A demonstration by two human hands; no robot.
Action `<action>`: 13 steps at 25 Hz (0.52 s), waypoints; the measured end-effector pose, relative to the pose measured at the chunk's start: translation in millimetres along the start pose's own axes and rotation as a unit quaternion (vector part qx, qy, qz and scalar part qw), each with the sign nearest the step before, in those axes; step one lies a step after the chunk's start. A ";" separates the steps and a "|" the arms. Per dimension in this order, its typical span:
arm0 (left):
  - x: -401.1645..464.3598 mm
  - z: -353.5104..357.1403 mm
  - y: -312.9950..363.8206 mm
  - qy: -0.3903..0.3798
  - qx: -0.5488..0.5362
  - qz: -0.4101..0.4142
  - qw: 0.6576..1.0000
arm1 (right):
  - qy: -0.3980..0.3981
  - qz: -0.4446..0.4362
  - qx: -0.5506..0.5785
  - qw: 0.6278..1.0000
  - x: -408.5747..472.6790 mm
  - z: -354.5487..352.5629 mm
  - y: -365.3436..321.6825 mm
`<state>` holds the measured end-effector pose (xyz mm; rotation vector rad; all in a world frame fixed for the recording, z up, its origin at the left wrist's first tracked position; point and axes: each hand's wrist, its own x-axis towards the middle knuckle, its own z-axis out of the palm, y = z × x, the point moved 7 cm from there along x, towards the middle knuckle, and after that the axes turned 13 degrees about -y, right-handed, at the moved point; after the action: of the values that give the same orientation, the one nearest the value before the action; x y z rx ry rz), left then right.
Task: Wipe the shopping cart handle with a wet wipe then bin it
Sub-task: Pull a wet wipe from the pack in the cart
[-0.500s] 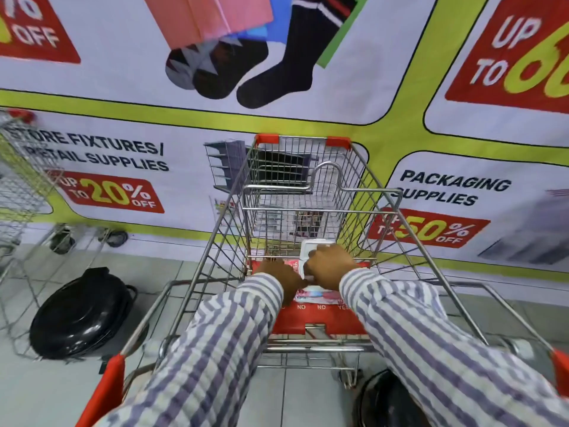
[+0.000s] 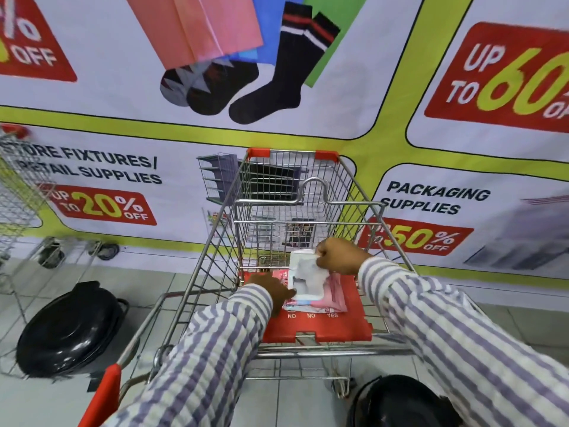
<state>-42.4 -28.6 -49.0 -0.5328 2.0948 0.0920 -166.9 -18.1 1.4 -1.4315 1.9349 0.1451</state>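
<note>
A pink pack of wet wipes (image 2: 331, 298) lies on the red child-seat flap (image 2: 338, 329) of a wire shopping cart (image 2: 215, 257). My left hand (image 2: 271, 288) presses down on the pack's left end. My right hand (image 2: 338, 255) pinches the top of a white wet wipe (image 2: 308, 272) and holds it lifted above the pack's opening, its lower end still at the pack. The cart handle's red end cap (image 2: 104, 392) shows at the lower left; the handle bar itself is hidden under my striped sleeves.
A black lidded bin (image 2: 70, 331) stands on the tiled floor left of the cart. Another black bin (image 2: 397, 402) sits at the bottom right, below my right arm. A second wire cart (image 2: 18, 192) is at the far left. A printed banner wall (image 2: 400, 143) stands just beyond the cart.
My right hand has risen and moved right, drawing the white wipe up out of the pack. My left hand has shifted left and holds the pack down.
</note>
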 end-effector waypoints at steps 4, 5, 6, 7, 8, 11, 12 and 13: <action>-22.9 -15.1 -5.0 0.041 -0.092 0.014 0.995 | 0.002 -0.035 0.229 0.973 -50.5 -26.0 5.4; -31.9 -17.5 -7.4 0.050 -0.114 0.017 0.992 | 0.008 -0.045 0.278 0.960 -68.4 -30.7 5.6; -41.8 -18.4 -10.3 0.053 -0.131 0.021 0.990 | 0.017 -0.055 0.318 0.946 -89.4 -35.6 5.5; -52.6 -17.1 -13.1 0.053 -0.141 0.022 0.988 | 0.030 -0.067 0.345 0.936 -112.7 -40.0 4.9; -63.2 -15.2 -16.9 0.054 -0.147 0.021 0.987 | 0.043 -0.079 0.348 0.933 -136.9 -42.3 3.1; -100.1 -7.7 -30.3 0.066 -0.165 0.000 0.984 | 0.087 -0.082 0.226 0.967 -218.9 -22.4 -7.9; -113.2 -5.4 -32.7 0.081 -0.175 -0.006 0.981 | 0.111 -0.080 0.144 0.980 -244.4 -2.1 -15.0; -127.6 -2.3 -33.7 0.098 -0.192 -0.011 0.976 | 0.156 -0.066 0.035 0.985 -265.9 21.1 -22.3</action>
<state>28.7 -16.7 61.5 -0.8226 2.2754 0.4545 -103.0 193.9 151.7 -1.6043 2.0591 -0.2196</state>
